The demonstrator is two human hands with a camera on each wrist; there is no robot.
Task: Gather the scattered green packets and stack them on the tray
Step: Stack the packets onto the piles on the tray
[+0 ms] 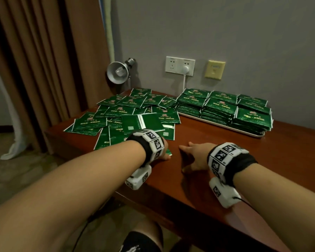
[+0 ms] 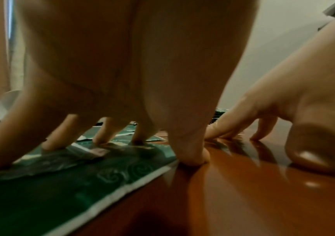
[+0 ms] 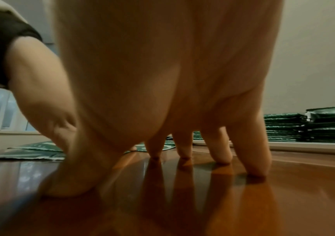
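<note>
my left hand [image 2: 106,76] is spread, fingertips [image 2: 100,140] pressing down on the nearest green packet [image 2: 65,183]; the thumb rests on bare wood at that packet's edge. nothing is pinched or lifted. my right hand [image 3: 168,76] is also spread and holds nothing, its fingertips [image 3: 221,158] planted on the bare surface [image 1: 216,142] just beside the left hand.

outward from the hands, the scattered packets [image 1: 127,110] lie overlapping across the far left part of the surface. the tray [image 1: 215,123] sits at the far right near the wall, already carrying several tall stacks [image 1: 224,110]. a clamp lamp [image 1: 116,71] stands behind the loose pile.

step in hand, as i judge it: gathering, at the near edge of the loose pile, with much of the pile still to move.

next move, as i judge it: slide the pressed packet toward the right hand, get fingers under an edge, collect several, square them, then carry them to the tray. the foil looks slick, so i expect a stack to slip easily.
</note>
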